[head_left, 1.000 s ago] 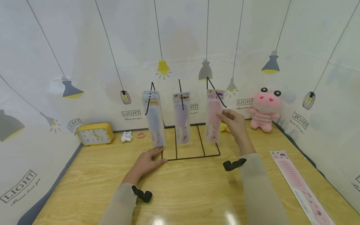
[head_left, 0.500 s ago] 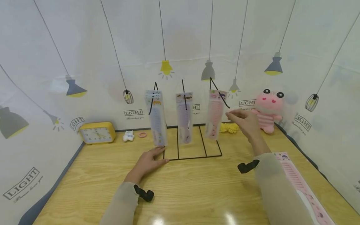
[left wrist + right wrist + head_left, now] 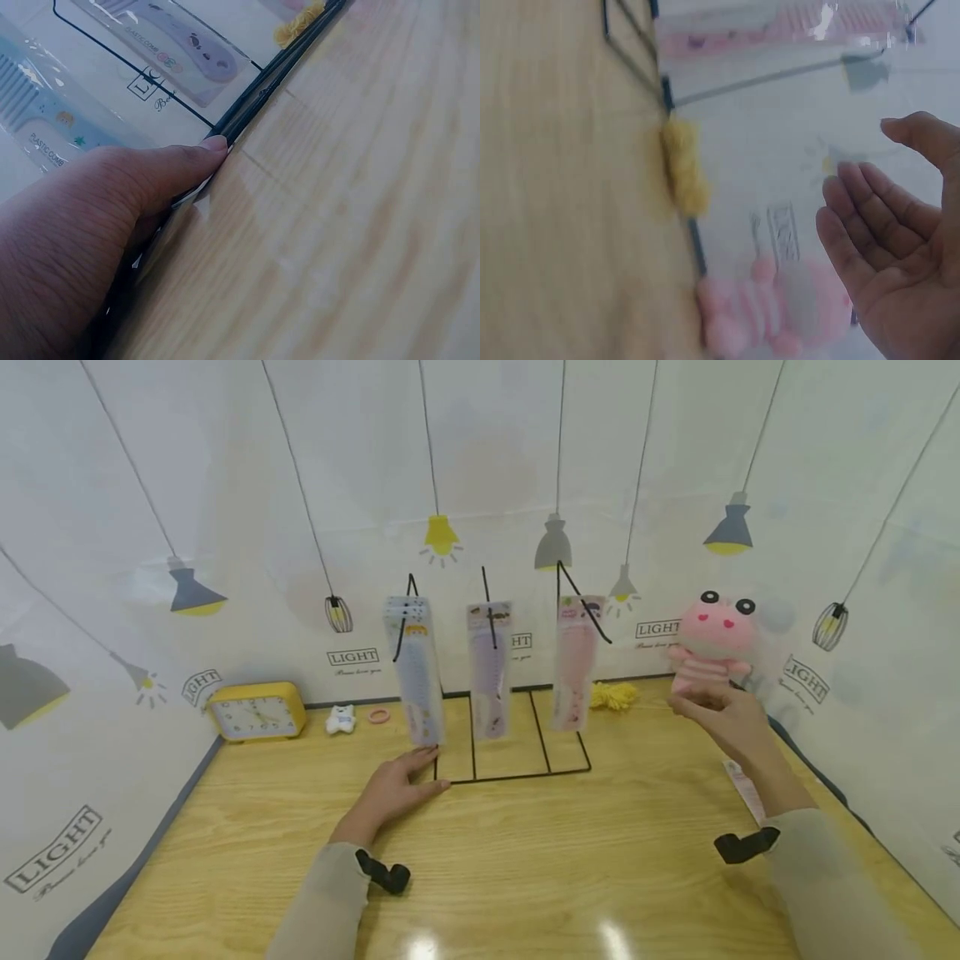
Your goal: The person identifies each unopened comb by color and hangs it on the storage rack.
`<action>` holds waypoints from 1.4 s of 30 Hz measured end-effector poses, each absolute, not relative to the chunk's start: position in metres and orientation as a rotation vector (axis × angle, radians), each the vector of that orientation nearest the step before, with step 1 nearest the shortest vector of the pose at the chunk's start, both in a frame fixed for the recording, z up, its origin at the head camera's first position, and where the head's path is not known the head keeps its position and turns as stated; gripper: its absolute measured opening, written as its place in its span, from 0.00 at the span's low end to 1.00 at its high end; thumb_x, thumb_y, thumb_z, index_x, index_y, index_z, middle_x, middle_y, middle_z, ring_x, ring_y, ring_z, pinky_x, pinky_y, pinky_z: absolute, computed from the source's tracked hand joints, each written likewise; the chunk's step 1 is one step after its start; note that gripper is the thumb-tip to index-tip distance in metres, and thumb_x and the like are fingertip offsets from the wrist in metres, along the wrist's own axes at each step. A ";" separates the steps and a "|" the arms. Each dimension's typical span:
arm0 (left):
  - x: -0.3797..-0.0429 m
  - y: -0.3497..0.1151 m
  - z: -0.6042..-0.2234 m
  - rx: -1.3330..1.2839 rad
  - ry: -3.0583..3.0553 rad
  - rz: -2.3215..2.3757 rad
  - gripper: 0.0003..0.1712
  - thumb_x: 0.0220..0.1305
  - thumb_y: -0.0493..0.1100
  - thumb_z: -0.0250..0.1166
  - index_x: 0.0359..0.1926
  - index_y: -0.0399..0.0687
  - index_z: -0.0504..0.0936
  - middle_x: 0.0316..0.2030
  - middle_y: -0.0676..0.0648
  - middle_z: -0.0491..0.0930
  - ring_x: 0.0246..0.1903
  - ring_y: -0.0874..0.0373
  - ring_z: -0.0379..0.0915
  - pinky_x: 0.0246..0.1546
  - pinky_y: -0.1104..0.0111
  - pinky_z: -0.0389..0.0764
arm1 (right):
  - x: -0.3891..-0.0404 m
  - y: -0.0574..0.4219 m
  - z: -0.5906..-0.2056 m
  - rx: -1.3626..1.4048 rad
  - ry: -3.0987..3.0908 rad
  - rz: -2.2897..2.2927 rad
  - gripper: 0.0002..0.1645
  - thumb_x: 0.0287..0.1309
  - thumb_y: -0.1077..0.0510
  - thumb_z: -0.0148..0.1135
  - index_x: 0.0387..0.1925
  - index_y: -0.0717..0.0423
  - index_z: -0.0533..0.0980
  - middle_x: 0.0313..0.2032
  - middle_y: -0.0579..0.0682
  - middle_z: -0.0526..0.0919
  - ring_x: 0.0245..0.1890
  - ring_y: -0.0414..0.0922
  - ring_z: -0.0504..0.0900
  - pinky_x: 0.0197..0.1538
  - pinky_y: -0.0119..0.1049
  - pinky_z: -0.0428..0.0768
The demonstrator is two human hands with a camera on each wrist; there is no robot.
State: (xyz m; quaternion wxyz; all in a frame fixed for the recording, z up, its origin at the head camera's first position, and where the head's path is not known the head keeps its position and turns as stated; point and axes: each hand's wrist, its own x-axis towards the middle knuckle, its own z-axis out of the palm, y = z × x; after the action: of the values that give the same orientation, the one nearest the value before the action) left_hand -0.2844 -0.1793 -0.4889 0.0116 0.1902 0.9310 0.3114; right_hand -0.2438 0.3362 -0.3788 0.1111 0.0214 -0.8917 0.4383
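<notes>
A black wire rack [image 3: 517, 777] stands on the table with packaged combs on its hooks: blue [image 3: 416, 681] at left, purple [image 3: 489, 672] in the middle, pink [image 3: 576, 668] at right. My left hand [image 3: 393, 789] rests at the rack's front left corner. Its thumb [image 3: 180, 166] lies straight along the base wire in the left wrist view; the other fingers are mostly hidden there. To the right of the rack, my right hand [image 3: 723, 727] hovers with nothing between its fingers. Another packaged pink comb [image 3: 745, 789] lies below it, mostly covered by the forearm.
Along the back edge are a yellow clock [image 3: 255, 712], a small white bear figure [image 3: 341, 719], a pink ring [image 3: 378, 716], a yellow yarn bundle [image 3: 615, 695] and a pink plush toy [image 3: 712, 639]. A lamp-printed backdrop encloses the table.
My right hand has let go of the pink comb on the right hook and moved right, away from the rack. My left hand has stayed at the rack's corner.
</notes>
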 end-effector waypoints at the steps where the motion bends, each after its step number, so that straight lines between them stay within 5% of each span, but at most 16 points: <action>1: -0.285 -0.179 -0.489 0.592 2.902 0.969 0.43 0.62 0.68 0.65 0.74 0.61 0.68 0.73 0.54 0.63 0.73 0.47 0.56 0.72 0.47 0.59 | -0.240 0.346 -0.383 0.064 -2.650 1.239 0.31 0.64 0.33 0.62 0.54 0.52 0.81 0.45 0.42 0.86 0.42 0.30 0.78 0.44 0.31 0.78; 8: -0.286 -0.180 -0.489 0.586 2.914 0.957 0.43 0.62 0.70 0.65 0.74 0.61 0.68 0.73 0.53 0.64 0.73 0.45 0.57 0.71 0.45 0.59 | -0.222 0.416 -0.415 0.024 -2.823 1.056 0.35 0.69 0.34 0.56 0.59 0.58 0.77 0.55 0.64 0.80 0.54 0.57 0.76 0.49 0.50 0.76; 15: -0.284 -0.181 -0.488 0.599 2.925 0.937 0.42 0.62 0.69 0.65 0.73 0.61 0.69 0.73 0.53 0.63 0.73 0.45 0.57 0.71 0.46 0.59 | -0.213 0.459 -0.458 -0.155 -2.921 1.104 0.47 0.64 0.29 0.58 0.65 0.65 0.69 0.59 0.66 0.75 0.56 0.56 0.73 0.47 0.35 0.75; 21: -0.283 -0.182 -0.490 0.588 2.922 0.981 0.42 0.62 0.68 0.66 0.73 0.60 0.70 0.73 0.53 0.64 0.73 0.45 0.57 0.71 0.45 0.59 | -0.213 0.462 -0.461 -0.094 -3.044 0.979 0.55 0.62 0.29 0.61 0.65 0.75 0.64 0.60 0.75 0.69 0.58 0.68 0.69 0.56 0.62 0.71; 23: -0.282 -0.181 -0.490 0.590 2.914 0.991 0.42 0.62 0.67 0.67 0.73 0.59 0.70 0.73 0.53 0.64 0.73 0.45 0.57 0.71 0.45 0.58 | -0.213 0.463 -0.461 -0.079 -3.078 0.914 0.55 0.60 0.29 0.62 0.63 0.76 0.65 0.58 0.76 0.70 0.57 0.70 0.70 0.56 0.64 0.72; 35: -0.286 -0.176 -0.488 0.587 2.912 0.979 0.42 0.62 0.67 0.66 0.73 0.60 0.69 0.73 0.53 0.64 0.73 0.45 0.57 0.71 0.45 0.59 | -0.211 0.466 -0.456 -0.101 -3.110 0.862 0.49 0.59 0.32 0.66 0.55 0.74 0.70 0.47 0.67 0.77 0.44 0.56 0.75 0.44 0.44 0.75; 42: -0.284 -0.178 -0.490 0.576 2.915 0.986 0.42 0.61 0.68 0.67 0.73 0.59 0.70 0.73 0.52 0.63 0.73 0.45 0.57 0.72 0.46 0.59 | -0.209 0.467 -0.463 -0.173 -2.912 1.359 0.37 0.66 0.35 0.61 0.55 0.65 0.72 0.45 0.49 0.77 0.39 0.42 0.72 0.36 0.32 0.74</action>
State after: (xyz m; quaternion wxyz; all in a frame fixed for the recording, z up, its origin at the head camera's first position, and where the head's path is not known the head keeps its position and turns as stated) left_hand -0.2838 -0.1776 -0.4897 0.0053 0.1839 0.9311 0.3149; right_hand -0.2088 0.4666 -0.4635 -0.0386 -0.0538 -0.9042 0.4220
